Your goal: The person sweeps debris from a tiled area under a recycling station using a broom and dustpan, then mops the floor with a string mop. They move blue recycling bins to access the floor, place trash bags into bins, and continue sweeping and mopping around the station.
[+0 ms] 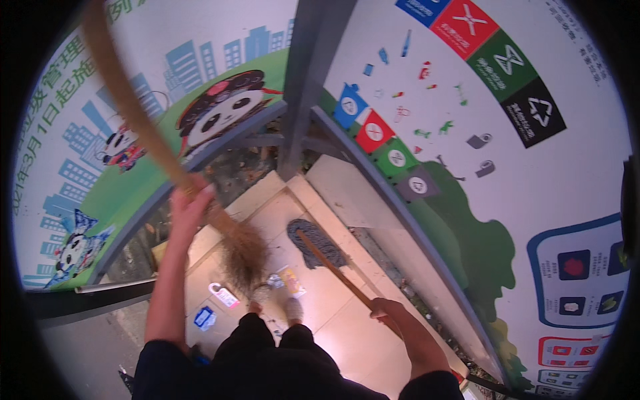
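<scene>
My left hand (192, 202) grips a straw broom at the lower end of its long wooden handle (135, 120), which rises to the upper left. Below that hand the broom's bristles (245, 250) spread over the tiled floor, close to my feet. In my right hand (392, 312) is the wooden handle (340, 275) of a mop. Its grey yarn head (315, 242) lies flat on the tiles near the right-hand ledge. Between the bristles and the mop head lies a yellow-and-pink wrapper (292, 282), with a crumpled silvery scrap (274, 281) beside it.
A white-and-pink tag (224, 295) and a blue-and-white packet (205, 318) lie on the floor at left. Two printed boards, one with pandas (220, 115) and one with coloured bins (395, 157), meet at a grey metal post (305, 85). A raised tiled ledge (330, 215) edges the corner.
</scene>
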A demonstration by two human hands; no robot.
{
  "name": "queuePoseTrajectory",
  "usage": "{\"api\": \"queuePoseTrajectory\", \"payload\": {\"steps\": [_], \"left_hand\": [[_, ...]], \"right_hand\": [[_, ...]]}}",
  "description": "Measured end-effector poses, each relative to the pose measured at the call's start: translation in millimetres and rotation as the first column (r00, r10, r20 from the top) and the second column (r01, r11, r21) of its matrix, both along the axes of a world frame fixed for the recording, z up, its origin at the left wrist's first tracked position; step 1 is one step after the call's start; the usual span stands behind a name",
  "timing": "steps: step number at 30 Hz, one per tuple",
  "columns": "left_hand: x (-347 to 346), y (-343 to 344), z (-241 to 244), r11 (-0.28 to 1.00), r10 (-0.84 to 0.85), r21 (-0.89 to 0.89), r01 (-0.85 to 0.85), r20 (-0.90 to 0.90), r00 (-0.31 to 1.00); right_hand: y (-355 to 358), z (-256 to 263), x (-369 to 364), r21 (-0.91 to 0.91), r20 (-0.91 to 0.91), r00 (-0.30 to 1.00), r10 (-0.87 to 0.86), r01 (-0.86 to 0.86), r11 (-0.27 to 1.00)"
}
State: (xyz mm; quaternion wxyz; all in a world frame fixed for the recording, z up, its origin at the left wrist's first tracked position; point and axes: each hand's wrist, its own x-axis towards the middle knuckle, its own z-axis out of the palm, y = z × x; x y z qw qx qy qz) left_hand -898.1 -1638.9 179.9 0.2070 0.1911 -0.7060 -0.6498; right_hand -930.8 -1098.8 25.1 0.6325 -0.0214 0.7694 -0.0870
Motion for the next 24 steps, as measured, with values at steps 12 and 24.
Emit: {"api": "queuePoseTrajectory", "payload": {"steps": [12,24], "left_hand": [[232,70,117,0.912,0.406,0.095,-0.399,-0.356,0.842],[436,93,200,0.704,0.55,-0.207,-0.68,-0.447,0.705]], "right_hand": [[13,-84,-43,-0.236,0.098,0.95,-0.297,0.312,0.92],[-54,-7,-37,0.094,-0.21,0.949,0.234,-0.219,0.971]]}}
